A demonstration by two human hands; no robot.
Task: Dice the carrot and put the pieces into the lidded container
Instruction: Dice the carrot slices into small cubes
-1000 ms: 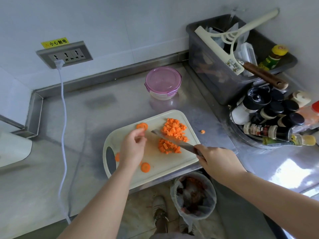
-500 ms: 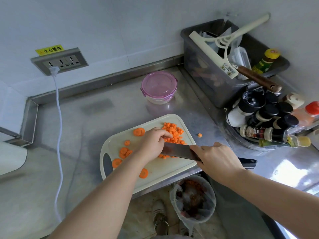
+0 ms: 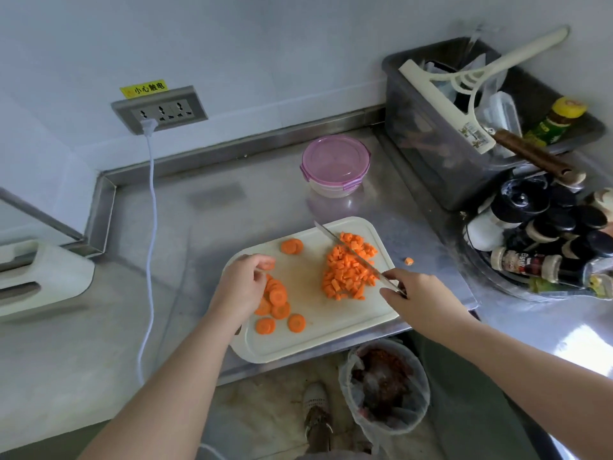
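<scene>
Steel bench point(image 3: 232, 207) carries white cutting board point(image 3: 331, 333); purple-lidded container point(image 3: 335, 161) stands behind it, lid on. Right hand point(image 3: 421, 300) grips the knife point(image 3: 348, 249) handle, blade across the diced carrot pile point(image 3: 348, 277) on board's right half. Left hand point(image 3: 242, 283): fingers curled over carrot slices point(image 3: 278, 300) on board's left; cannot tell if they pinch one. Stray carrot piece point(image 3: 409, 260) on bench beside board

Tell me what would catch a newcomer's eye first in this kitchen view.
The bright orange pile of diced carrot on the right half of the white cutting board stands out first, with the knife angled across it, gripped by the right hand. Next come the round carrot slices beside the left hand on the board's left half. Behind the board, the pink-lidded container sits closed on the steel counter.
</scene>
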